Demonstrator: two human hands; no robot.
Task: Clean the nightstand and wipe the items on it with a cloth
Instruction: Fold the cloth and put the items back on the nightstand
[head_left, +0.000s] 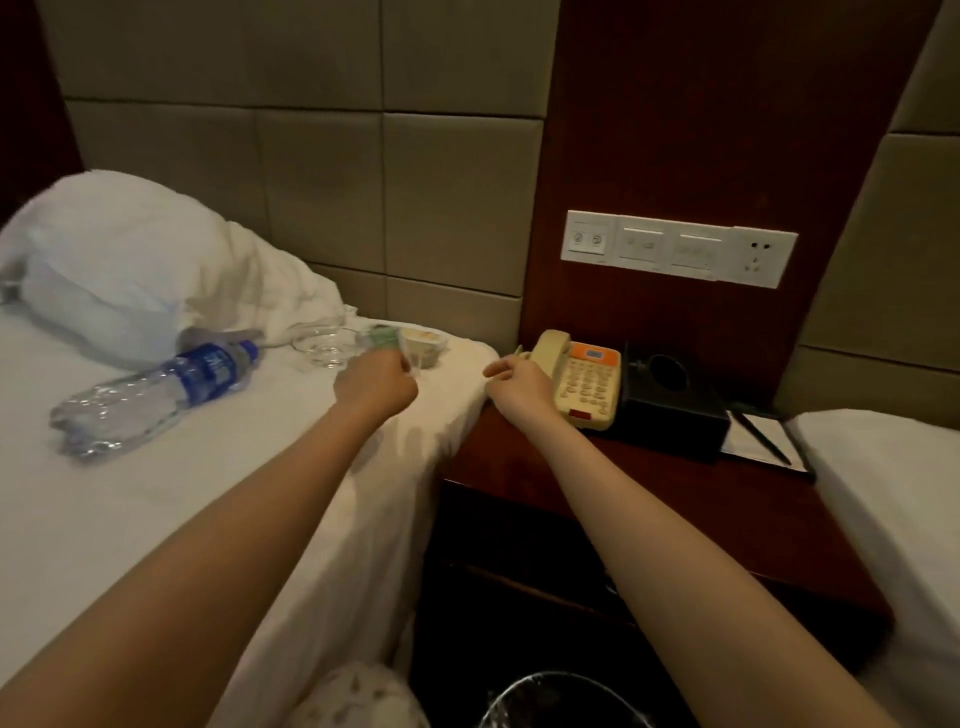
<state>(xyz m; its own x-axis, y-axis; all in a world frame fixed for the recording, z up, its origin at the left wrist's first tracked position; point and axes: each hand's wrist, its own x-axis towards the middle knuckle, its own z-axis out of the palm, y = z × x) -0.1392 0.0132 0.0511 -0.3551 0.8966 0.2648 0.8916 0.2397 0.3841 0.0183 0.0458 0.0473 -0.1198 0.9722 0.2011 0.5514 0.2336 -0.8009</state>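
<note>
Beside phone (587, 384), right hand (519, 387) (grip loose)

The left hand (375, 383) reaches far forward, curled in a fist with knuckles up — whether it pinches anything is too blurred to tell. The right hand (519, 385), reaching as far, is loosely curled, palm down — one finger pokes left.

The dark reddish-brown nightstand counter (649, 499) had a glossy top. Toward its back sat a cream telephone (584, 387) with an orange upper face, its handset cradled on the left. A black tissue box (675, 410) stood just beside it on the right. Farther right lay a white notepad (753, 444) with a dark pen (762, 435) slanted across it.
</note>
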